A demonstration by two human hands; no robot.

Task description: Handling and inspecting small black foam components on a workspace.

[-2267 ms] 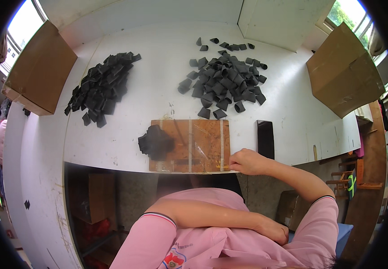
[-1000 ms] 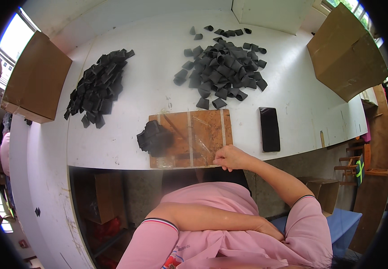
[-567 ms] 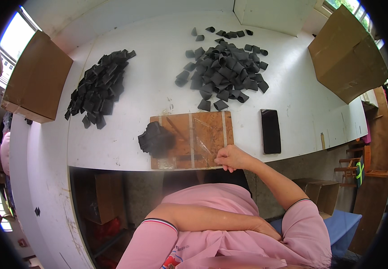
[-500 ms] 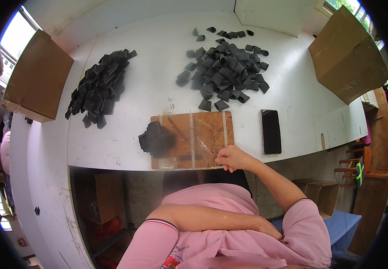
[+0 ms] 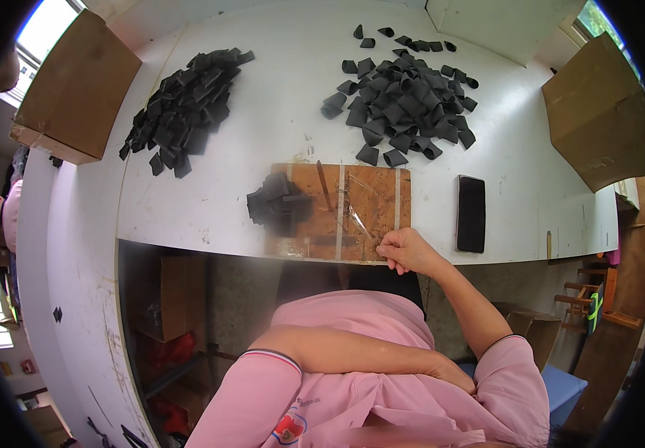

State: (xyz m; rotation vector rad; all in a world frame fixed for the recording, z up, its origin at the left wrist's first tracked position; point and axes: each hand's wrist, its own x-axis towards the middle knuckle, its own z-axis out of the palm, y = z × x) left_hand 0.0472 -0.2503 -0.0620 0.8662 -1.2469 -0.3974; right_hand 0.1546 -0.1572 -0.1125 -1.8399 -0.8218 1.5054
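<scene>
The right hand point(image 5: 407, 251) curls narrow at the corner of the wooden board point(image 5: 371, 213), black pieces point(image 5: 274, 203) heaped on its left; left hand point(image 5: 453, 373) tucked, grip unclear; cardboard boxes point(image 5: 76, 86) flank (contents hidden).

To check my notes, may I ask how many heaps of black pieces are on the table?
3: left heap and right heap, both toward the back; small heap across the left edge of the brown board. Cardboard boxes could hide more.
</scene>
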